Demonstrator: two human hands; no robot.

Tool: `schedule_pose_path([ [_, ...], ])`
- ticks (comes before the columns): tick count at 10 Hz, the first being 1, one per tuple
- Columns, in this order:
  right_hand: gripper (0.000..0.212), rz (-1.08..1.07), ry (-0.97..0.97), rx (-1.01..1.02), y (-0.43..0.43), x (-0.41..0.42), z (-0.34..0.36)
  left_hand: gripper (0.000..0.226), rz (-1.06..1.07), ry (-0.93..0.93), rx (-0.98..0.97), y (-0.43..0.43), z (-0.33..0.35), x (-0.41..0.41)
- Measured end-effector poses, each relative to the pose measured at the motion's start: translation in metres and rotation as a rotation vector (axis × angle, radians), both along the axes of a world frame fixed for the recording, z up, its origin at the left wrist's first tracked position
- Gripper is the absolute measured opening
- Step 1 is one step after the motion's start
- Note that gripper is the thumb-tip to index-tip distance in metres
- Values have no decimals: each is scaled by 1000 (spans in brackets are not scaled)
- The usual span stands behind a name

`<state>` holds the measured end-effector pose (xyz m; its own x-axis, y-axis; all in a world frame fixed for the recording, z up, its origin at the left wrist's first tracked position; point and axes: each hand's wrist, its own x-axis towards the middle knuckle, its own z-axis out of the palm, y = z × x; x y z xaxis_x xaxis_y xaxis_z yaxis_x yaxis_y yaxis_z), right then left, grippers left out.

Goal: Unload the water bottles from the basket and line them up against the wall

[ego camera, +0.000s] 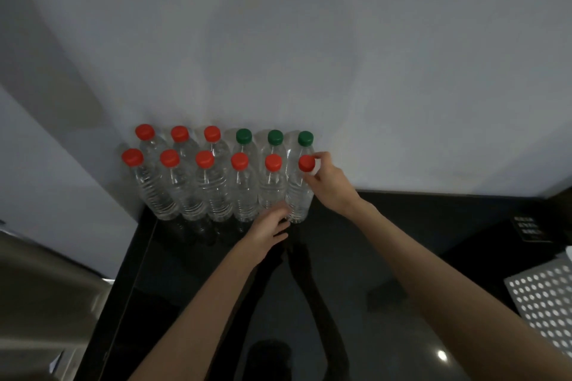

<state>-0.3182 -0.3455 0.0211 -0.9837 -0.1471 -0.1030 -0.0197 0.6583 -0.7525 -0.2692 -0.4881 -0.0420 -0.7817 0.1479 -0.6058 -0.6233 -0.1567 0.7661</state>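
Observation:
Several clear water bottles stand in two rows against the white wall [340, 56] on a black counter [356, 257]. The back row has red caps on the left and green caps [275, 137] on the right; the front row is all red-capped. My right hand [328, 182] grips the neck of the rightmost front bottle [298, 195], fingers curled just under its red cap [306, 163]. My left hand [267, 229] touches the base of that same bottle and its neighbour [272, 192], fingers bent at the bottom. The basket [544, 297], white and perforated, shows only partly at the right edge.
A grey metal surface [40, 288] lies at lower left beside the counter's edge. A small dark gridded object [527, 227] sits at the right on the counter. The glossy counter reflects my arms and a light.

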Motion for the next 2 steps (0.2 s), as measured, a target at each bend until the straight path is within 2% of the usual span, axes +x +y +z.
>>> schedule_pose_path([
  [1, 45, 32, 97, 128, 15, 21, 20, 45, -3, 243, -155, -5, 29, 16],
  [2, 42, 44, 248, 252, 32, 52, 42, 48, 28, 489, -282, -8, 62, 37],
])
